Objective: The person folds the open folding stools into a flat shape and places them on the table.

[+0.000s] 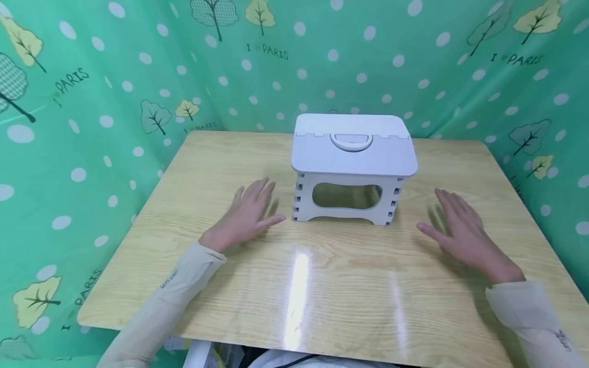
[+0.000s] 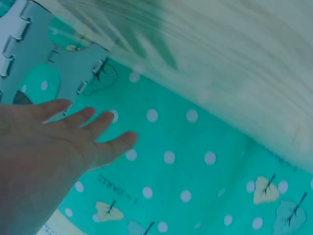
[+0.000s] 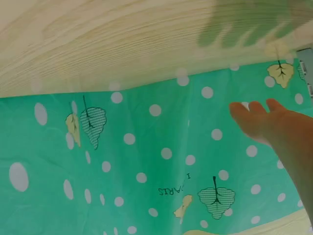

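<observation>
A white folding step stool (image 1: 354,153) stands upright and unfolded toward the back of the wooden table, its carry handle lying on the top. To its left, my left hand (image 1: 248,214) hovers over the table with fingers extended and apart from the stool. On the other side my right hand (image 1: 455,230) is likewise spread, touching nothing, a wider gap between it and the stool. In the left wrist view, part of the stool (image 2: 73,63) shows beyond the fingers. Only a sliver of the stool (image 3: 307,68) appears at the right wrist view's edge.
The wood-grain table (image 1: 349,286) reflects light near its front edge. A green dotted curtain (image 1: 257,87) with tree prints hangs behind and at both sides. Below the front edge, a white item and a dark cable (image 1: 296,361) are partly visible.
</observation>
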`<move>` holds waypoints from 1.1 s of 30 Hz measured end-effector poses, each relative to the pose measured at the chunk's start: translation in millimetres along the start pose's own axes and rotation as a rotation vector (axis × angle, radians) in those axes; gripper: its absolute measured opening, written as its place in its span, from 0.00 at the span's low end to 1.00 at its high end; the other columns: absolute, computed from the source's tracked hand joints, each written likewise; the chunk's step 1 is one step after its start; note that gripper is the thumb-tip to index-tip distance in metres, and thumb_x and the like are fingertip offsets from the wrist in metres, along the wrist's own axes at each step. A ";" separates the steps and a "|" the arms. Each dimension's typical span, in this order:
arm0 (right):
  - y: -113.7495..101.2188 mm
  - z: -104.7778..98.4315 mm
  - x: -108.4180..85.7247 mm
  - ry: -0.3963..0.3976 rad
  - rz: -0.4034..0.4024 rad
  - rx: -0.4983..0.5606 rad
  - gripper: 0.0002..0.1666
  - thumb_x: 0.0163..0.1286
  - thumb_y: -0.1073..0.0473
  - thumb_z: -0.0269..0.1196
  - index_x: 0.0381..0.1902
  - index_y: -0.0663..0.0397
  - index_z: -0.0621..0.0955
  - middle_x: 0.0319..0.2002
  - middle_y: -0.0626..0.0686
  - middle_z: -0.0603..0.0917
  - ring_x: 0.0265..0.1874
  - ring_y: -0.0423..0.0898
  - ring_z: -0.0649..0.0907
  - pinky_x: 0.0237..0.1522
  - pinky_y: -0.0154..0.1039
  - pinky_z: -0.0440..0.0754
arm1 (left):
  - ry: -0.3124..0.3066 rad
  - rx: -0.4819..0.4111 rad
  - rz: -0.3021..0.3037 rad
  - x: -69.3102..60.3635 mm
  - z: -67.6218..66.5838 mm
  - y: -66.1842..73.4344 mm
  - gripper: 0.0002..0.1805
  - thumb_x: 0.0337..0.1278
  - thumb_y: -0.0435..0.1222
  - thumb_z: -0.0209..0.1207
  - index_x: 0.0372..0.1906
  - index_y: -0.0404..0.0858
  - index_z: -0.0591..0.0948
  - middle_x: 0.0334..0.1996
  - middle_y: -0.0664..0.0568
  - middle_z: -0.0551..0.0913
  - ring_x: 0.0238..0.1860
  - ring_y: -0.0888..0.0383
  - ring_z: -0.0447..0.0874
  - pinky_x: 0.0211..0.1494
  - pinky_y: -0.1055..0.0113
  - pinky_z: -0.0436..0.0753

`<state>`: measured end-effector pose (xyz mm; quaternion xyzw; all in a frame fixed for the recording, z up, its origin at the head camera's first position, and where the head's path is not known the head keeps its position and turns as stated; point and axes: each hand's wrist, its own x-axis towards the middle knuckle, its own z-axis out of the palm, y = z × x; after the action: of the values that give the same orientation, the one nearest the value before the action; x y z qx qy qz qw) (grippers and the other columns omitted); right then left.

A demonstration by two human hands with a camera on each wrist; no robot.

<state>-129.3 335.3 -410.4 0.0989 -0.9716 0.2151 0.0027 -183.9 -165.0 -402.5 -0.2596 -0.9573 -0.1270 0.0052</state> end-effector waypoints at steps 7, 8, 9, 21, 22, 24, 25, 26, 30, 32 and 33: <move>-15.0 2.4 7.1 -0.054 0.016 0.144 0.61 0.70 0.39 0.62 0.80 0.50 0.35 0.77 0.69 0.45 0.74 0.71 0.47 0.65 0.76 0.48 | 0.034 -0.113 0.086 5.3 -1.6 7.6 0.44 0.71 0.62 0.46 0.78 0.38 0.54 0.77 0.42 0.56 0.76 0.46 0.53 0.75 0.41 0.52; -17.7 2.9 8.7 -0.058 0.016 0.158 0.62 0.70 0.39 0.63 0.80 0.49 0.34 0.77 0.69 0.46 0.74 0.71 0.47 0.65 0.75 0.49 | 0.040 -0.127 0.094 6.5 -1.6 8.6 0.43 0.71 0.62 0.46 0.78 0.39 0.54 0.76 0.43 0.56 0.76 0.47 0.53 0.75 0.42 0.52; -20.2 3.5 10.7 -0.062 0.017 0.170 0.62 0.70 0.39 0.63 0.80 0.48 0.34 0.77 0.68 0.46 0.74 0.71 0.48 0.65 0.75 0.50 | 0.048 -0.144 0.104 8.2 -1.5 9.8 0.43 0.71 0.61 0.47 0.78 0.39 0.55 0.76 0.43 0.57 0.76 0.46 0.54 0.75 0.43 0.53; -46.5 18.3 39.1 -0.058 -0.076 0.234 0.58 0.65 0.35 0.65 0.79 0.30 0.41 0.78 0.57 0.53 0.76 0.62 0.54 0.67 0.72 0.55 | -0.003 -0.343 0.101 25.4 -1.7 28.8 0.47 0.67 0.64 0.49 0.80 0.44 0.50 0.80 0.50 0.46 0.78 0.50 0.45 0.75 0.48 0.57; -48.4 18.6 40.7 -0.053 -0.084 0.241 0.58 0.66 0.35 0.65 0.79 0.29 0.42 0.78 0.56 0.54 0.76 0.61 0.55 0.67 0.71 0.55 | -0.005 -0.346 0.098 26.6 -1.5 29.7 0.47 0.67 0.64 0.49 0.80 0.43 0.50 0.79 0.50 0.47 0.78 0.51 0.46 0.76 0.49 0.57; -51.6 19.1 44.0 -0.047 -0.099 0.262 0.55 0.67 0.35 0.64 0.80 0.30 0.44 0.77 0.56 0.56 0.76 0.60 0.56 0.68 0.70 0.56 | -0.011 -0.346 0.093 29.1 -1.1 30.8 0.47 0.68 0.64 0.48 0.79 0.41 0.51 0.79 0.48 0.50 0.78 0.51 0.49 0.76 0.51 0.58; -53.1 19.3 45.3 -0.046 -0.106 0.274 0.54 0.68 0.36 0.63 0.80 0.32 0.45 0.77 0.56 0.57 0.75 0.60 0.56 0.68 0.70 0.56 | -0.011 -0.347 0.091 30.3 -1.0 31.2 0.47 0.68 0.64 0.48 0.79 0.39 0.52 0.78 0.47 0.52 0.77 0.50 0.50 0.76 0.51 0.58; -54.7 19.8 46.8 -0.045 -0.113 0.289 0.52 0.69 0.36 0.63 0.80 0.33 0.47 0.76 0.56 0.59 0.75 0.59 0.57 0.68 0.69 0.56 | -0.008 -0.352 0.089 31.6 -0.8 31.4 0.47 0.68 0.64 0.47 0.78 0.38 0.53 0.77 0.45 0.54 0.77 0.49 0.52 0.75 0.52 0.59; -60.3 22.6 50.8 -0.033 -0.150 0.335 0.47 0.72 0.40 0.61 0.79 0.36 0.51 0.73 0.56 0.65 0.73 0.59 0.62 0.68 0.67 0.59 | 0.010 -0.393 0.097 37.7 0.1 32.3 0.45 0.69 0.63 0.48 0.77 0.37 0.55 0.74 0.44 0.61 0.74 0.50 0.60 0.74 0.54 0.63; -63.4 24.1 51.6 -0.024 -0.171 0.339 0.45 0.73 0.42 0.61 0.79 0.38 0.53 0.72 0.57 0.67 0.72 0.59 0.65 0.68 0.66 0.61 | 0.018 -0.425 0.117 40.9 1.3 32.8 0.43 0.70 0.61 0.49 0.77 0.39 0.56 0.74 0.46 0.63 0.73 0.52 0.61 0.73 0.56 0.65; -64.9 24.4 51.7 -0.020 -0.178 0.339 0.44 0.73 0.43 0.61 0.79 0.38 0.53 0.72 0.58 0.67 0.71 0.59 0.65 0.68 0.66 0.61 | 0.021 -0.439 0.128 42.3 2.0 33.3 0.42 0.70 0.61 0.49 0.77 0.40 0.56 0.73 0.48 0.64 0.73 0.54 0.62 0.72 0.57 0.66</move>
<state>-166.6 257.6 -403.0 0.1857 -0.9089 0.3734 -0.0048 -203.8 -115.7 -393.2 -0.3132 -0.8883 -0.3342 -0.0332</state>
